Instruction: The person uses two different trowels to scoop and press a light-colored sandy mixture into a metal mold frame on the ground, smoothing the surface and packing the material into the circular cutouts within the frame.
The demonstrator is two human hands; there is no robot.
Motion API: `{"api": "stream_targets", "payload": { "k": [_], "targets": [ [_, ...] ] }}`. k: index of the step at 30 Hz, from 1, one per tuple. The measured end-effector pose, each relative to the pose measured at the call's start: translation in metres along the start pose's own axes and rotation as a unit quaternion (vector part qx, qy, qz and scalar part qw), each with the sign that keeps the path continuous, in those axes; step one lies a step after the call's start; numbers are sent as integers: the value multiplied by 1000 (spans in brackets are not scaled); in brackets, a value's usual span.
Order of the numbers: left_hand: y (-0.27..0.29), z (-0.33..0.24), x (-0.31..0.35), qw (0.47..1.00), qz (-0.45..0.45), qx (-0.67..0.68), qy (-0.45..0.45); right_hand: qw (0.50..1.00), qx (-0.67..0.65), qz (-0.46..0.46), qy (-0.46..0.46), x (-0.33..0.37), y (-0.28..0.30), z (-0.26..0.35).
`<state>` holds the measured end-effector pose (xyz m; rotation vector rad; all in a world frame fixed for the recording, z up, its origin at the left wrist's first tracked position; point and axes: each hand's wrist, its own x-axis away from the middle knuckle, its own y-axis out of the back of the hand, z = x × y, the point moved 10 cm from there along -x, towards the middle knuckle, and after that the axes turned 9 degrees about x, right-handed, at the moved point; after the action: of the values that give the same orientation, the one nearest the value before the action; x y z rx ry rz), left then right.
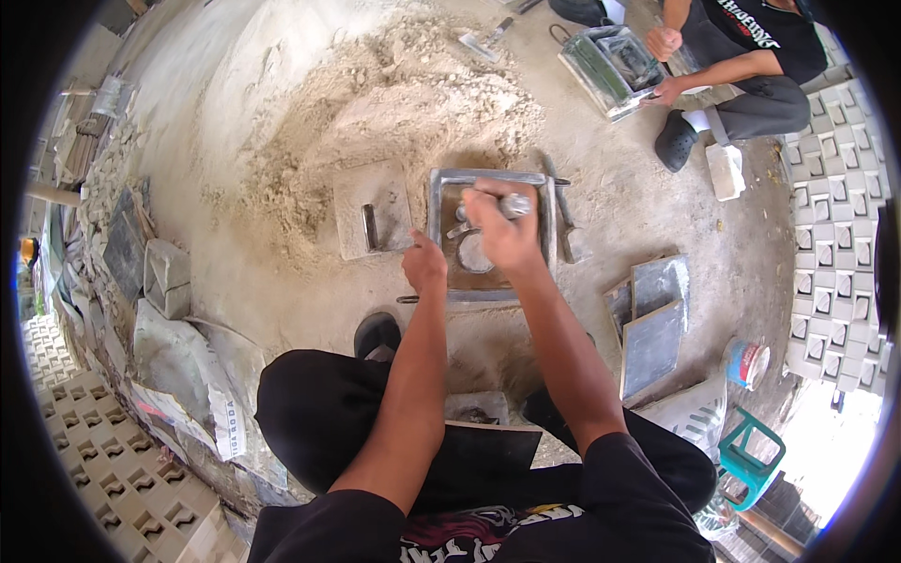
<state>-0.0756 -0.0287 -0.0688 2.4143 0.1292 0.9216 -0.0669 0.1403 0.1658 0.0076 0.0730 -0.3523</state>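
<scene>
On the ground in front of me lies a square metal mould frame (551, 246) with brown material and a pale round disc (476, 253) inside. My right hand (511, 239) is over the mould, somewhat blurred, its fingers closed around a shiny metal piece (514, 205) whose full shape is hidden. Just outside the mould's left side is my left hand (425, 265), fingers curled in; whether anything is in them is hidden. Left of it rests a square dusty plate (352, 220) with a dark bar handle (369, 227).
A heap of pale sandy powder (404, 117) lies beyond the mould. A long-handled tool (571, 235) lies along its right side. Dark flat panels (651, 349) lie at right, near a bucket (748, 364) and green stool (754, 455). A co-worker (751, 75) handles another mould (615, 68).
</scene>
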Motion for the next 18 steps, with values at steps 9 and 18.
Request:
{"api": "stream_targets", "payload": {
  "k": [9,18],
  "targets": [
    [-2,-5,4,1000,-1,6,-10,996,48,-70,-34,-7,37,-2],
    [-5,-5,2,1000,1,-4,-25,958,152,-237,-63,27,81,-5]
  ]
}}
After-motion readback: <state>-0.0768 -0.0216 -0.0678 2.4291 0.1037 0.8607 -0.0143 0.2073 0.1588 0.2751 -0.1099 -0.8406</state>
